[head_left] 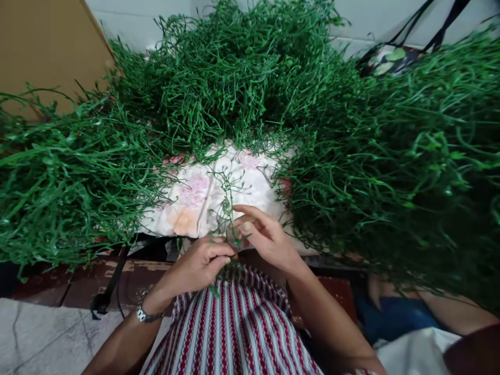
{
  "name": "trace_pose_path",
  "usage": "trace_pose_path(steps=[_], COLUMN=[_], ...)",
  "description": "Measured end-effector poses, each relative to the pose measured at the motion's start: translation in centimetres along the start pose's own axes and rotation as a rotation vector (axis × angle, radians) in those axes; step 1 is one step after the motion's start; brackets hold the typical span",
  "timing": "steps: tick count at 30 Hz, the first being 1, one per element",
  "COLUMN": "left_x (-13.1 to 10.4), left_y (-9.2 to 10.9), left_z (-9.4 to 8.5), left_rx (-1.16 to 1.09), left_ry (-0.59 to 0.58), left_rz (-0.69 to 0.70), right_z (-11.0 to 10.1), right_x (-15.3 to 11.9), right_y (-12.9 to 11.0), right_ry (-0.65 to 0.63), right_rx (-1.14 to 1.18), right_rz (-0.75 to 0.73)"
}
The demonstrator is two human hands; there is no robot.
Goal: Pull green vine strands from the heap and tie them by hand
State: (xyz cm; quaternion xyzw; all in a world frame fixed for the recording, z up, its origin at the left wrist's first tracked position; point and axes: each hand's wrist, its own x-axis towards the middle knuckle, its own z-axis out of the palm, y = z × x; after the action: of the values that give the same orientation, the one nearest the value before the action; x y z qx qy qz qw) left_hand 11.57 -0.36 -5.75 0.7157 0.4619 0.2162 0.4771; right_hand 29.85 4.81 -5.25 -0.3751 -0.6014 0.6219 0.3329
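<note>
A thin green sprig (230, 195) with fine branching stalks stands upright in front of me, above the pale floral cloth (250, 185). My left hand (205, 263) is closed, pinching the lower end of its stem between thumb and fingers. Higher up on the same stem, my right hand (267, 237) has its fingers curled round it, the index fingertip touching the stalk. Some small green bits hang below my left hand, over the striped apron (234, 328).
Heaps of green stalks lie on the left (66, 182), at the back (242, 73) and on the right (383, 172). A dark bag (390, 58) with straps rests against the wall behind. Another person's leg (449, 310) shows at lower right.
</note>
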Motion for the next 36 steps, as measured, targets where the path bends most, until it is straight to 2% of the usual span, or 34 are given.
trace_pose_path(steps=[3, 5, 9, 13, 15, 16, 19, 20, 21, 22, 25, 27, 32, 36], left_x=[-0.2, -0.2, 0.0, -0.7, -1.6, -2.0, -2.4, -2.1, -1.5, -0.8, 1.7, 2.8, 2.6, 1.5], left_y=[0.4, 0.4, 0.4, 0.1, 0.2, 0.5, 1.8, 2.3, 2.7, 3.0, 2.8, 2.3, 1.8, 2.4], left_z=[0.9, 1.0, 0.5, -0.2, -0.6, -0.8, -1.5, -1.7, -1.9, -2.0, -2.4, -2.5, -1.7, -0.8], left_rx=[0.151, 0.195, 0.185, 0.124, 0.136, 0.162, 0.289, 0.329, 0.359, 0.370, 0.326, 0.270, -0.013, -0.174], left_ry=[-0.039, -0.067, -0.081, 0.029, 0.147, 0.246, 0.643, 0.733, 0.774, 0.761, 0.544, 0.468, 0.589, 0.578], left_rz=[-0.020, -0.044, -0.052, 0.022, 0.023, 0.020, 0.033, 0.050, 0.065, 0.083, 0.038, 0.006, 0.028, -0.065], right_z=[1.2, 1.5, 1.0, 0.1, -0.2, -0.2, 0.6, 1.1, 1.6, 2.1, 3.4, 3.9, 4.2, 4.5], right_x=[0.5, 0.2, -0.2, 0.0, 0.1, 0.1, 0.0, -0.1, -0.2, -0.3, -0.5, -0.7, -0.7, -0.4], right_y=[0.8, 1.1, 0.9, 0.4, 0.2, 0.1, 0.1, 0.2, 0.5, 0.8, 2.0, 2.9, 4.5, 4.8], right_ry=[-0.101, -0.094, 0.042, 0.177, 0.222, 0.235, 0.215, 0.197, 0.181, 0.166, 0.118, 0.075, -0.074, -0.131], right_rx=[0.318, 0.362, 0.234, -0.033, -0.201, -0.280, -0.446, -0.479, -0.505, -0.532, -0.630, -0.682, -0.623, -0.517], right_rz=[0.116, 0.144, 0.107, -0.042, -0.132, -0.174, -0.278, -0.315, -0.357, -0.400, -0.521, -0.568, -0.544, -0.499])
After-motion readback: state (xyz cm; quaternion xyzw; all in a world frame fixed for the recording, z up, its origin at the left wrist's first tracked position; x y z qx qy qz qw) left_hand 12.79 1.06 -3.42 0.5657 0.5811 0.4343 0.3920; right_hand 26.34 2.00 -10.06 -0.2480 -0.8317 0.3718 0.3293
